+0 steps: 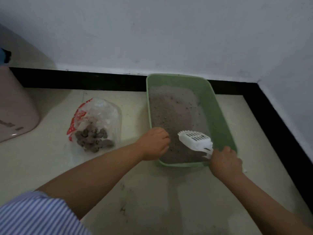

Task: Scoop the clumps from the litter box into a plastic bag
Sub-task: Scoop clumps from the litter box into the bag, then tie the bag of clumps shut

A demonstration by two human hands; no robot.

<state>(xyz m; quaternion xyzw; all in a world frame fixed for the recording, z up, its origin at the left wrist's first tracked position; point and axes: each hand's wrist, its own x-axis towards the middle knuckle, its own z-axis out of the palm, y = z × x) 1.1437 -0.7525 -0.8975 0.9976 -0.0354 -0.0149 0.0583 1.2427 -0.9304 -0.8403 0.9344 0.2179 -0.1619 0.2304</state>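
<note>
- Far left on the floor (50,158): pink bin (15,107), idle.
- Beside it, plastic bag (96,122) lies mouth open toward the box, clumps (94,139) already inside; placed near for short transfers.
- Left hand (155,144), fingers curled over the green litter box (218,112) near-left rim, probably steadying it.
- Right hand (225,162) grips the white slotted scoop (194,139) by its handle, head raised over litter (174,116), apparently empty.

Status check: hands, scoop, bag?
Right hand holds scoop over litter box. Left hand grips its near-left rim. Clumps in bag. Path clear.
</note>
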